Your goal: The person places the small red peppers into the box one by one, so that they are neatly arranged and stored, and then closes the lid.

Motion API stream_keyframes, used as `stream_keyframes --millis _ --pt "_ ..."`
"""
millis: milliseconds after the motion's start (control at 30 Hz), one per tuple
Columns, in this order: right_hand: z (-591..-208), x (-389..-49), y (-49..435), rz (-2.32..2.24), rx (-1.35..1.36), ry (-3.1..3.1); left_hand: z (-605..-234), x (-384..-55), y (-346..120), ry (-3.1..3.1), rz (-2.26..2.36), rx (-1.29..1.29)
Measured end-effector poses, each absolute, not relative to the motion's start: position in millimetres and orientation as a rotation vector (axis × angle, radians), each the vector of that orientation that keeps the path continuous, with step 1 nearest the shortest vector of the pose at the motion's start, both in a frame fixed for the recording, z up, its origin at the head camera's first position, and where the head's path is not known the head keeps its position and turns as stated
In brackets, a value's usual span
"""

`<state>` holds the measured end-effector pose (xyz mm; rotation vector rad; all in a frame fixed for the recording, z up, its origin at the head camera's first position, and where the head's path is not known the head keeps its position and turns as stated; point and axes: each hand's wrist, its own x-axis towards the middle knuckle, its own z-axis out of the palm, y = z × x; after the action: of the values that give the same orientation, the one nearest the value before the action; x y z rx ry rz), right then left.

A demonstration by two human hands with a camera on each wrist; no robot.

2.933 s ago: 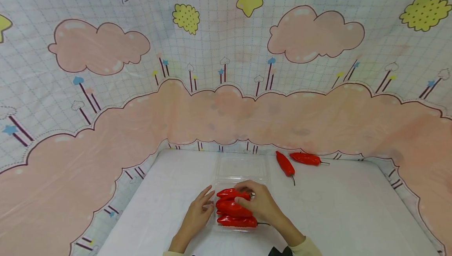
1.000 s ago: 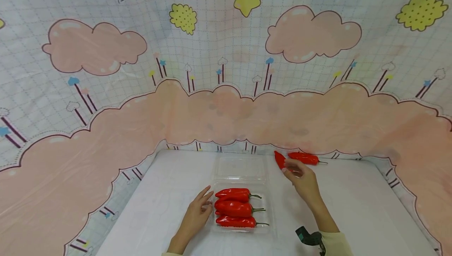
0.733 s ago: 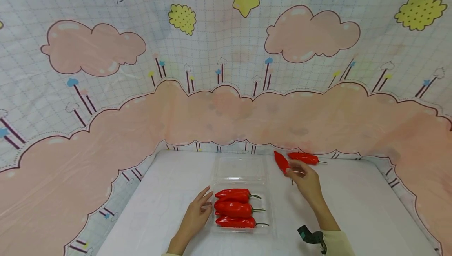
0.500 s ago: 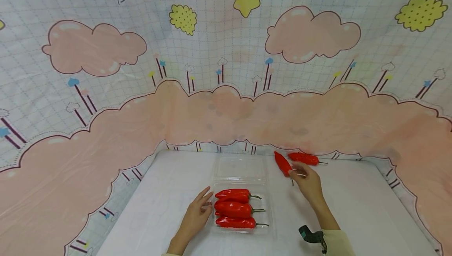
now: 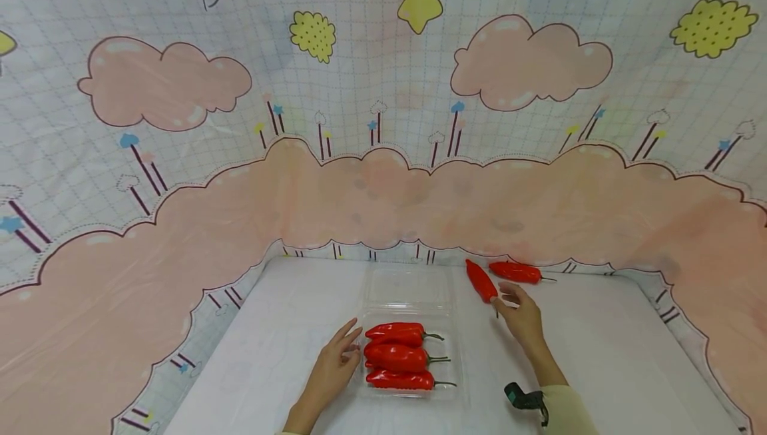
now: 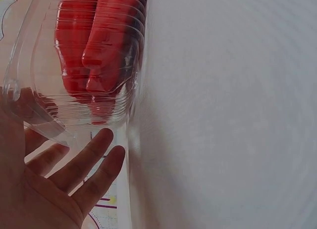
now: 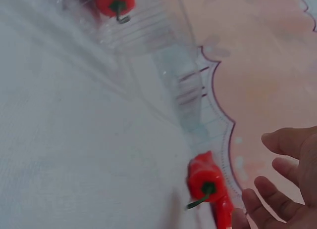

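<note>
A clear plastic clamshell box lies with its lid folded back. Several red chili peppers lie in it side by side, green stems pointing right. At the box's left edge is my left hand, fingers spread; in the left wrist view its fingertips are right by the ribbed wall. My right hand is beside the stem end of a loose red chili pepper. The right wrist view shows that hand with fingers apart, holding nothing; contact with the pepper is unclear.
Another red chili pepper lies at the back right, by the far edge of the white tabletop. A patterned cloth with clouds and stars rises behind the table. A black device sits at the right wrist.
My right hand has left the peppers in the box and gone to the loose pepper at the back right, lately drawing slightly back toward its stem. The left hand stays put.
</note>
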<state>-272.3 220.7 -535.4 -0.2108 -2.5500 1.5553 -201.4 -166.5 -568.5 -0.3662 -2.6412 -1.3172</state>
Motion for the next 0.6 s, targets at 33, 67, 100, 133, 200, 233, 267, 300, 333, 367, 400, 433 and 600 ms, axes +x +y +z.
stream_keyframes --millis 33,67,100,133,200,233,267,300,333,367,400,433,600 --pt "-538.4 -273.9 220.7 1.562 -0.219 -2.559 -568.1 -201.1 -166.9 -2.639 -1.319 -0.367" --pt "-541.2 -275.3 220.7 1.574 -0.229 -2.565 -567.8 -200.8 -167.1 -2.639 -1.319 -0.368" --pt "-543.7 -276.5 220.6 1.585 -0.238 -2.57 -567.4 -200.4 -167.4 -2.639 -1.315 -0.369" --pt "-546.4 -277.7 220.9 1.592 -0.244 -2.577 -567.3 -200.3 -167.4 -2.639 -1.316 -0.369" --pt "-550.4 -279.6 221.1 1.612 -0.256 -2.584 -567.2 -199.9 -167.4 -2.64 -1.315 -0.368" --pt "-551.6 -280.2 220.9 1.62 -0.262 -2.586 -567.0 -199.7 -167.4 -2.64 -1.317 -0.367" --pt "-552.8 -280.7 220.8 1.626 -0.269 -2.589 -566.9 -199.5 -167.3 -2.642 -1.314 -0.367" --pt "-553.8 -281.4 220.6 1.626 -0.276 -2.594 -566.8 -199.4 -167.3 -2.643 -1.316 -0.367" --pt "-554.8 -282.3 220.6 1.626 -0.281 -2.597 -566.7 -199.2 -167.2 -2.643 -1.32 -0.365" --pt "-555.3 -282.9 220.4 1.624 -0.288 -2.601 -566.6 -199.1 -167.1 -2.645 -1.32 -0.365" --pt "-555.7 -283.6 220.1 1.619 -0.296 -2.606 -566.4 -199.0 -167.1 -2.647 -1.32 -0.365" --pt "-556.3 -284.6 220.1 1.613 -0.304 -2.612 -566.3 -199.0 -167.0 -2.648 -1.319 -0.367" --pt "-559.9 -291.9 221.5 1.595 -0.308 -2.621 -565.6 -198.7 -166.7 -2.651 -1.316 -0.367"
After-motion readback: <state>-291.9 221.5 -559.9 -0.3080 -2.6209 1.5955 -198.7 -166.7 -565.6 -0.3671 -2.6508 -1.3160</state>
